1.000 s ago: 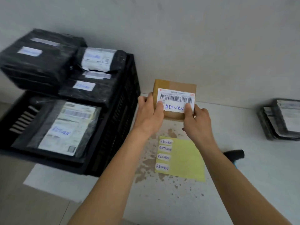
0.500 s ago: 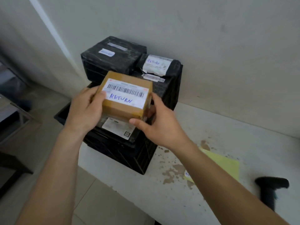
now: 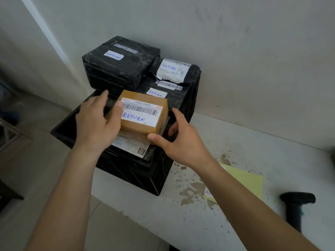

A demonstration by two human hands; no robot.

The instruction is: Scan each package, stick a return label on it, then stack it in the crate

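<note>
Stacking step in hand: setting the brown box (image 3: pixel 144 115) into the black crate (image 3: pixel 155 180), on top of a flat black package (image 3: pixel 132 145) with a white label. Box already marked with a barcode label and the handwritten word RETURN, so scanning and labelling of this one judged as finished. Left hand (image 3: pixel 96 122) grasping the box at its left end, thumb pressed on the top edge. Right hand (image 3: pixel 178 140) spread wide at the near right corner, thumb tip touching or almost touching the lower edge, other fingers apart from the box; not possible to tell whether this hand carries any weight.

Behind the box, three more black packages stacked higher, each with a RETURN sticker.

Next move, as a judgement: lowering the box flat, squaring it against the packages behind, then letting go with the left hand. After that, reaching to the table (image 3: pixel 235 178) for the scanner (image 3: pixel 295 209) and the yellow sheet (image 3: pixel 244 185) with stickers, near the right arm.
</note>
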